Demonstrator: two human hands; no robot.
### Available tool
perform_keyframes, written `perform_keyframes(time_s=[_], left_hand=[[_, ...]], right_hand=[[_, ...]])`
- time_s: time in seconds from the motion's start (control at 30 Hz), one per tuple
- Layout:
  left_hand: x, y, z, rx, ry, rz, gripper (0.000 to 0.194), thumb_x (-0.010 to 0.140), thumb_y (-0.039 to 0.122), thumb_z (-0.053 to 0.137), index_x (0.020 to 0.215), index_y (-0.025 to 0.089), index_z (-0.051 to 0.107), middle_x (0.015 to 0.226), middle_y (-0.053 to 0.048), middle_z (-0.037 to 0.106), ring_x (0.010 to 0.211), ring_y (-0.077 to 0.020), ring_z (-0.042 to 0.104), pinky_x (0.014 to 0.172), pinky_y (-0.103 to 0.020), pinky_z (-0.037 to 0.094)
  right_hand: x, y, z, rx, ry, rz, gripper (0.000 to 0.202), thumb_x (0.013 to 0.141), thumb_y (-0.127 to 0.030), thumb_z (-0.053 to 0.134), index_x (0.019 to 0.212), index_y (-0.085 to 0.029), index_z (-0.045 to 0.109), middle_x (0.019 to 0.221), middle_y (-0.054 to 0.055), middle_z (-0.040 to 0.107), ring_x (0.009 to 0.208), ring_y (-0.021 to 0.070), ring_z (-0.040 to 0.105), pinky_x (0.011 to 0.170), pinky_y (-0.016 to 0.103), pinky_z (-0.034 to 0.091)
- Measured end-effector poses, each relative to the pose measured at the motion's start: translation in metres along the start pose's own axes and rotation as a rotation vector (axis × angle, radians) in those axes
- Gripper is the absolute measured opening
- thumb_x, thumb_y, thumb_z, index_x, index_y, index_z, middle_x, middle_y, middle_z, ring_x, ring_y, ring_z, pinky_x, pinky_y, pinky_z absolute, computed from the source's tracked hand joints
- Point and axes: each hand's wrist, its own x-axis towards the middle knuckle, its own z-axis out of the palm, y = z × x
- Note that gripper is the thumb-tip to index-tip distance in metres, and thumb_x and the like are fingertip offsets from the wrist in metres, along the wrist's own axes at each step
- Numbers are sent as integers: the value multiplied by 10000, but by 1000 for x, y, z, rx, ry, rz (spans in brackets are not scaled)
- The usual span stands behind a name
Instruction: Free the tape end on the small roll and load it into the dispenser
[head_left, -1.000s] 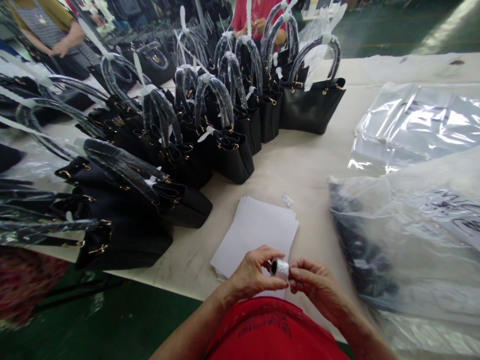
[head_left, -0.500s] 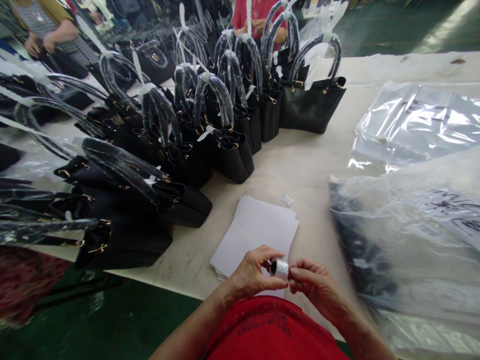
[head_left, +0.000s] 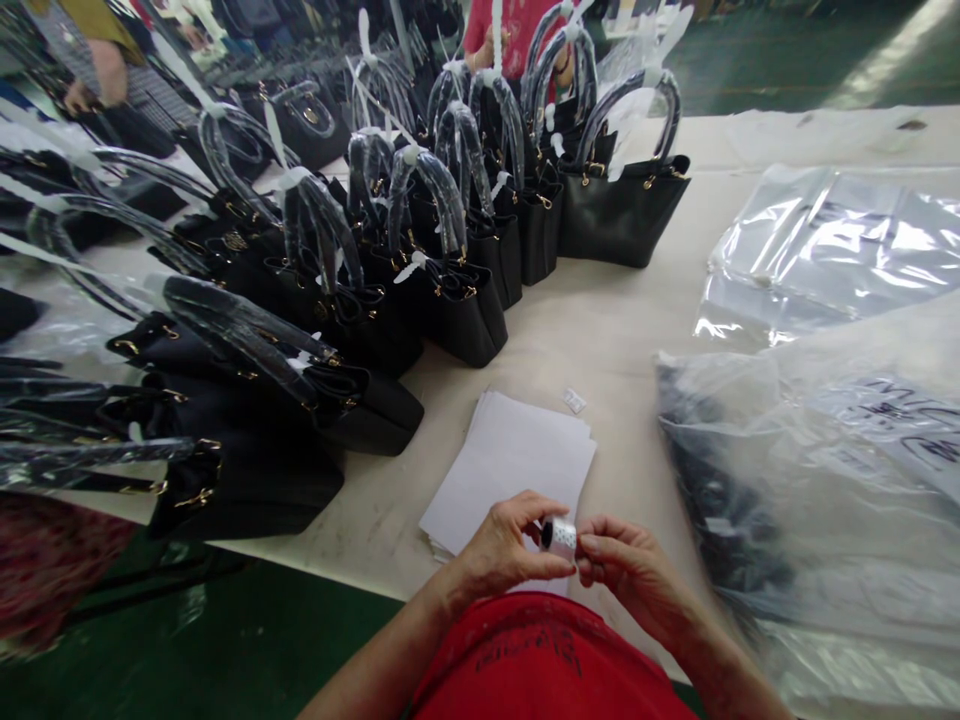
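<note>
My left hand grips a small white roll of stickers with a printed dotted pattern and a dark core, thumb below and fingers above. Against the roll's right side, the thumb and fingertips of my right hand are pinched together at its edge. What exactly lies between those fingertips is too small to see. Beneath my hands is a stack of white paper sheets, partly covered by my left hand. A small white packet lies just beyond the stack.
Black handbags with plastic-wrapped handles crowd the left and back of the table. Clear plastic bags lie flat at the right, and a large translucent bag with dark contents sits nearer. Two people stand across the table.
My hands and the roll have hardly moved. Across the table, the people's arms and hands have shifted.
</note>
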Motion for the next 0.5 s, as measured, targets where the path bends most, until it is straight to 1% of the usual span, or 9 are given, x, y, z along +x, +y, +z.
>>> perform_keyframes(time_s=[0.17, 0.5], left_hand=[[1, -2, 0, -2, -3, 0, 532, 540, 207, 772, 1054, 136, 653, 913, -34, 575, 761, -130, 529, 687, -246, 418], [2, -1, -2, -3, 1, -2, 534, 536, 198, 774, 1051, 126, 655, 913, -37, 579, 778, -142, 529, 694, -252, 409]], right_hand=[[2, 0, 1, -10, 9, 3, 303, 459, -306, 880, 602, -129, 680, 523, 17, 625, 459, 89, 559, 474, 186, 462], [3, 1, -2, -15, 2, -8, 298, 473, -308, 877, 609, -130, 680, 517, 25, 629, 454, 94, 557, 473, 193, 457]])
